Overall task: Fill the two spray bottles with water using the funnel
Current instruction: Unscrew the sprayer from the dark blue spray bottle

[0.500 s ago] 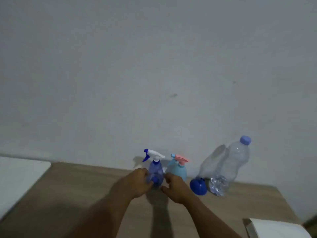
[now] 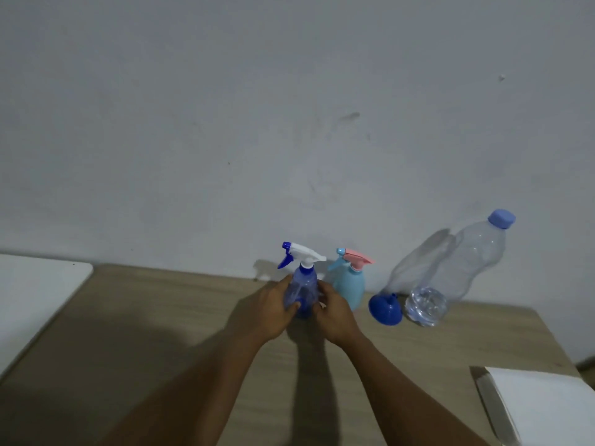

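Observation:
A clear blue spray bottle point(image 2: 302, 286) with a white and blue trigger head stands on the wooden table point(image 2: 161, 317) near the wall. My left hand point(image 2: 273, 309) wraps its left side and my right hand point(image 2: 335, 312) touches its right side. Just behind to the right stands a light blue spray bottle point(image 2: 351, 284) with a pink trigger head. A blue funnel point(image 2: 384, 309) lies on its side further right. A large clear water bottle point(image 2: 463, 268) with a blue cap leans against the wall, with some water at its base.
A white surface point(image 2: 35, 291) adjoins the table at the left. A white box or pad point(image 2: 547, 407) lies at the table's right front corner. A plain grey wall point(image 2: 289, 123) rises directly behind the bottles.
Both hands have closed in on the clear blue spray bottle, holding it higher on its body. The view has shifted slightly.

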